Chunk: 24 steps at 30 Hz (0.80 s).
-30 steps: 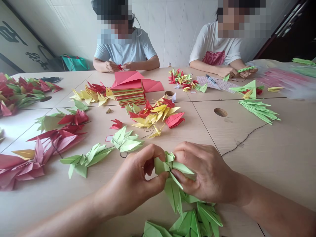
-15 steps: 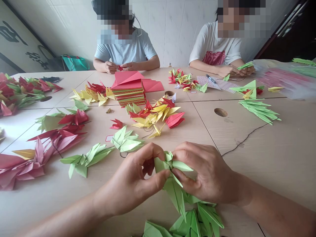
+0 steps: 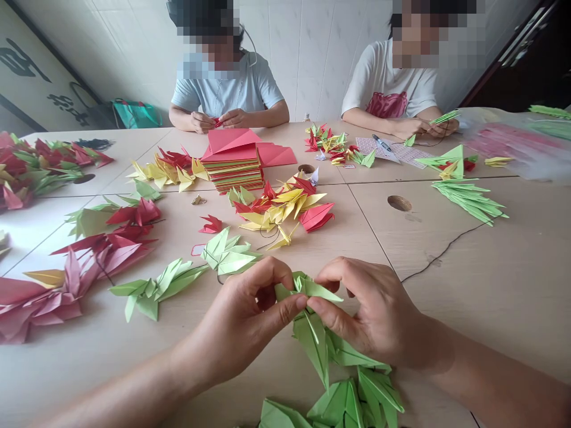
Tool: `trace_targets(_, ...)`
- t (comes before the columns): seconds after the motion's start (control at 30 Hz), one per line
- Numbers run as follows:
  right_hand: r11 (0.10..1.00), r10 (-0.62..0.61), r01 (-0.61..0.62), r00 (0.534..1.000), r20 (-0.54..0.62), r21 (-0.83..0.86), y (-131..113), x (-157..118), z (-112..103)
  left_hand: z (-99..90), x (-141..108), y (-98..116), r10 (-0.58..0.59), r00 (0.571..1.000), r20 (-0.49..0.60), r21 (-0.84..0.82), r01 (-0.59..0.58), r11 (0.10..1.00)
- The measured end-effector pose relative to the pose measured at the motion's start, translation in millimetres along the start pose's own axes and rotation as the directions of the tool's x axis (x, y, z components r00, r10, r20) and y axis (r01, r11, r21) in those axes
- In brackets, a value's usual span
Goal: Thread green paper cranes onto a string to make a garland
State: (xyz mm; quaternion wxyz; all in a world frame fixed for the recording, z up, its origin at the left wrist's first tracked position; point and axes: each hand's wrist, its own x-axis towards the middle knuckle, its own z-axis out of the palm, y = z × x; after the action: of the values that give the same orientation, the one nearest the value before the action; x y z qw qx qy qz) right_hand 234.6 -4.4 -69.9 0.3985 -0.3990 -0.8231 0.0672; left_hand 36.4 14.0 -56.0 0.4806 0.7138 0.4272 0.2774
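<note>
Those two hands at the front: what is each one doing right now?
Left hand: closed, pinching a green origami crane.
Right hand: closed, pinching the same crane from the other side.

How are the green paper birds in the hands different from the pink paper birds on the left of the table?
The green paper birds are light green; the pink paper birds are dark pink and red. The green birds are pinched by the left hand and right hand; the pink birds lie on the table. Both are folded paper with pointy wings.
</note>
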Motion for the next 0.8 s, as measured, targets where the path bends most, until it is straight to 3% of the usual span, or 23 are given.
trace_targets(0.27, 0.996, 0.09, -0.09, 0.996, 0.005, 0.025, 1.8, -0.5, 0.4, 0.9, 2.2, 0.7, -0.03, 0.999, -0.026, -0.039, 0.029, 0.999)
trace_targets(0.8, 0.994, 0.101, -0.103, 0.994, -0.027, -0.046, 1.2, 0.4, 2.4, 1.1, 4.1, 0.9, -0.044, 0.998, -0.048, -0.057, 0.041, 0.998)
